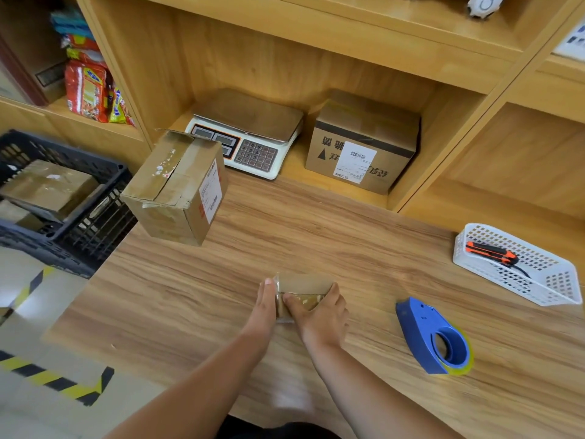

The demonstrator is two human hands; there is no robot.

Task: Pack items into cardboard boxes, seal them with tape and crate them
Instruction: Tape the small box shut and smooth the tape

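Sealing the small box (302, 283) at six o'clock on the surface (285, 232), the left hand (265, 304) presses flat-fingered while the right hand (319, 315) wraps it in a curled grip; next, probably, a lift into the crate (95, 229) at nine o'clock.

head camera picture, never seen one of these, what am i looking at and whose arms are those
There is no machine here. A person wears one wide-angle camera on the head, looking forward and down, so the arms are their own. On the wooden table the left hand presses flat against one end of a small taped box, and the right hand grips its other end. To the right lie a blue tape dispenser and a white basket holding an orange knife. Further back stand a larger box, a scale and another box in the shelf. A black crate on the left holds more boxes.
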